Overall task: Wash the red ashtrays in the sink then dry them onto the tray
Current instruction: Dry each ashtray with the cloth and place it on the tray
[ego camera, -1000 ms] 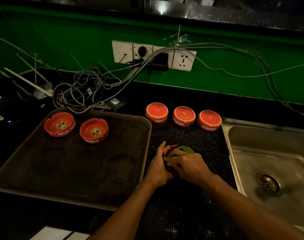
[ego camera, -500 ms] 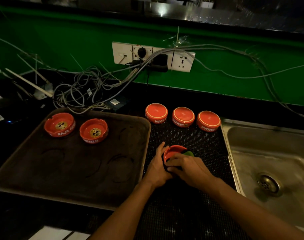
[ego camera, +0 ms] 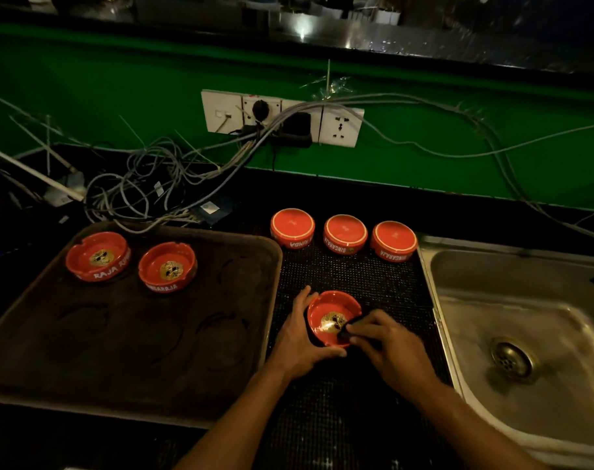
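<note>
Head view shows the left hand [ego camera: 297,340] cupped around the side of an upright red ashtray [ego camera: 329,317] with a gold emblem in its bowl, standing on the black mesh mat [ego camera: 356,279], while the right hand [ego camera: 387,347] pinches a dark cloth-like thing [ego camera: 348,329] at its rim, too dim to identify. Behind on the mat stand three upside-down ashtrays [ego camera: 345,234] whose inverted white lettering reads "SINGARAJA" on two. To the left, the brown tray [ego camera: 126,340] holds two upright ashtrays [ego camera: 99,256] marked "RAJA" and partly "SINGARAJA", and the steel sink [ego camera: 526,320] lies to the right.
</note>
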